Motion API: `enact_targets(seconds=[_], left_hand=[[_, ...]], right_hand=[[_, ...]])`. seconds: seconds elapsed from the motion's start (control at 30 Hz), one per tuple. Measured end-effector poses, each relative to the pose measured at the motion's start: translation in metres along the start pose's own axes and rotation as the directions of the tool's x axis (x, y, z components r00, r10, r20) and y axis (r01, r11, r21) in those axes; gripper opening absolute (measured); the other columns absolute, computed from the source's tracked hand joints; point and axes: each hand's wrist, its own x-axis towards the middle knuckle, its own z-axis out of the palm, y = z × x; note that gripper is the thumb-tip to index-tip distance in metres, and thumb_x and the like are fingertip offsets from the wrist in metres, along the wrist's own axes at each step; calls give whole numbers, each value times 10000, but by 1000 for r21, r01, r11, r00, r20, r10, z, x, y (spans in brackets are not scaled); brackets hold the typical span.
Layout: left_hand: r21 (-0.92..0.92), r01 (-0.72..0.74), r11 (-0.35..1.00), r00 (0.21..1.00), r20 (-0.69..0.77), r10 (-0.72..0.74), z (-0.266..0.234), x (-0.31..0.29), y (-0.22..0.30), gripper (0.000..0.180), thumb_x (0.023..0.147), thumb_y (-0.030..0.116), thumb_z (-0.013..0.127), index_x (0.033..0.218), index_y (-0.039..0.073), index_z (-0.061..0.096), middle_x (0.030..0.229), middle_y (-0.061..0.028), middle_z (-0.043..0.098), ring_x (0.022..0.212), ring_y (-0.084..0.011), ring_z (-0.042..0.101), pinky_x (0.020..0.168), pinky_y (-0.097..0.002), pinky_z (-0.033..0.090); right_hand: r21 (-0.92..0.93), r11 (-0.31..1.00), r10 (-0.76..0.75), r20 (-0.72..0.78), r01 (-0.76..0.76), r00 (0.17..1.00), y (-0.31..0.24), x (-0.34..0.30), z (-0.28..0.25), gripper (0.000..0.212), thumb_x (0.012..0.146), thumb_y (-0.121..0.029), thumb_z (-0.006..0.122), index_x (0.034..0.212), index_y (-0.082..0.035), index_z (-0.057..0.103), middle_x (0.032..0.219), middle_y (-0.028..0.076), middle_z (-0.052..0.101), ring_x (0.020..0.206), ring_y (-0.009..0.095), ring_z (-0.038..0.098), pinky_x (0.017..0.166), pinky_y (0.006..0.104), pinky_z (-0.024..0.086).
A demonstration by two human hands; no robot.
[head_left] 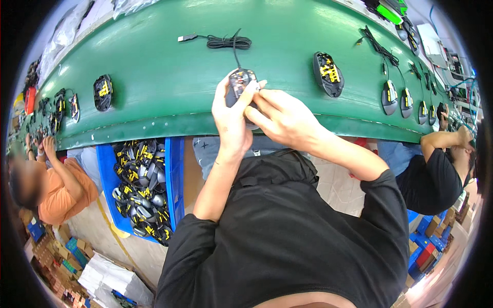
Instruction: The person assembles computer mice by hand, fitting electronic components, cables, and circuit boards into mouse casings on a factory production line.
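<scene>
In front of me, over the green bench (287, 36), my left hand (229, 120) grips an open computer mouse (240, 79) whose inner parts show. Its black cable (228, 43) lies coiled on the bench beyond, with a plug (187, 38) at the left end. The fingers of my right hand (288, 119) are pinched together at the right side of the mouse, close to my left thumb. Whatever sits between those fingertips is hidden. To the right lies a black mouse shell (328, 75) with yellow parts, and a similar shell (103, 93) lies to the left.
Below the bench edge at left stands a blue crate (176, 179) full of mouse shells. Several corded mice (389, 97) lie along the bench at right. A person in orange (69, 185) works at far left, another in black (431, 179) at far right.
</scene>
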Motion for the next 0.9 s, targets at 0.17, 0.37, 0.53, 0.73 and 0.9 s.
enact_targets(seconds=[0.17,0.37,0.53,0.73,0.9], left_hand=[[-10,83,996,996,41,-83,-1,8,0,368,874,-7,639,1214,-45,503,1042,-152,642,956,-277,683,807,-343,571],[-60,82,995,991,114,-75,9,9,1,326,900,-12,586,1211,-27,487,1112,-156,601,1053,-341,646,791,-469,612],[-131,106,986,985,152,-86,3,4,-1,354,909,-26,567,1248,-14,466,1117,-147,594,1061,-364,639,780,-486,614],[-79,88,993,986,151,-75,-5,-1,0,307,906,0,545,1207,-33,492,1100,-158,603,1077,-367,631,802,-495,603],[-106,95,990,980,187,-74,-5,5,-1,318,906,-13,524,1219,-48,472,1123,-173,592,1077,-377,629,812,-500,599]], right_hand=[[406,878,255,53,-254,966,14,-7,-9,288,763,-5,647,1047,-51,627,1024,117,664,1002,261,609,852,364,507],[-73,619,721,-340,-782,603,71,-56,-14,543,702,-216,821,1195,-104,624,1109,92,676,1058,303,575,960,407,450],[687,198,978,-88,-699,190,85,-65,-37,486,778,-176,758,1229,-80,605,1264,181,602,1143,301,545,972,389,446],[81,330,889,-363,-940,281,102,-111,-6,438,919,-254,600,1308,-55,573,1381,221,507,1275,349,451,1072,413,357],[-98,518,780,-354,-850,517,99,-87,3,524,814,-284,731,1279,-83,593,1292,197,567,1209,350,500,1009,408,412]])
